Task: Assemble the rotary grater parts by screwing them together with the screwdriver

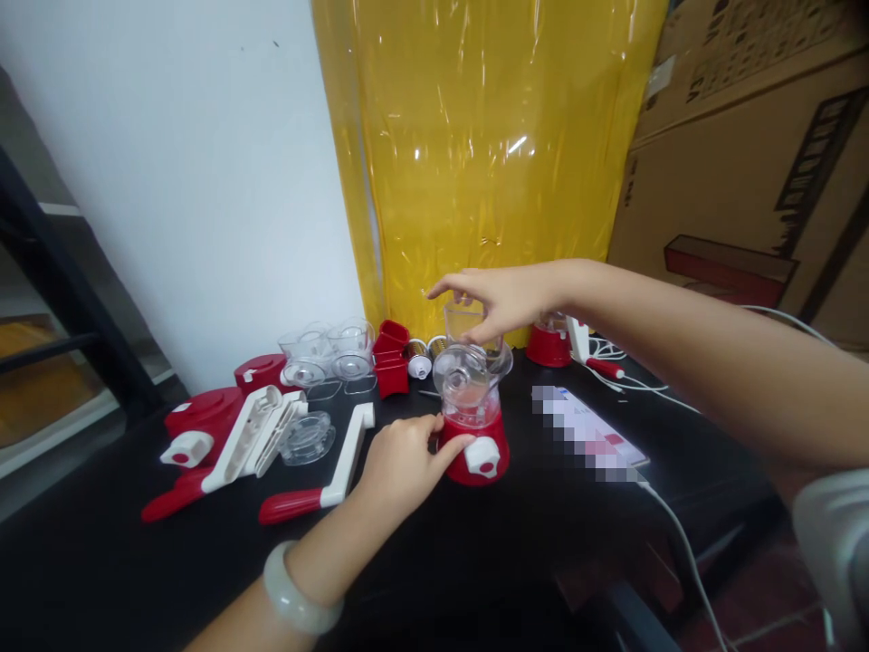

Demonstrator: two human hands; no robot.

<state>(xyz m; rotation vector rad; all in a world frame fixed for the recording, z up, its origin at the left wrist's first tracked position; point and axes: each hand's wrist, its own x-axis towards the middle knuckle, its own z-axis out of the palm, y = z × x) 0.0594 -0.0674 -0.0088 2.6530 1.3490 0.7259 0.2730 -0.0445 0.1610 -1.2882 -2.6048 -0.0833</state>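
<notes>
A small rotary grater with a red base [502,445] and a clear plastic top [472,385] stands upright on the black table. My left hand [404,457] grips the left side of the base, its thumb lying across the front beside the white knob [483,457]. Over the clear hopper [462,317] is my right hand [506,294], with its fingers stretched out and the thumb apart, near the rim. Whether it touches the rim, I cannot tell. Left of my left hand lies a white crank handle with a red grip [291,504].
More white crank parts [248,435], red bases [214,412], clear housings [349,344], red pushers [392,371] and metal drums [419,358] lie at left and behind. Rightward are a phone [590,433] on a white cable and another red grater [549,346]. Cardboard boxes [733,181] rise behind.
</notes>
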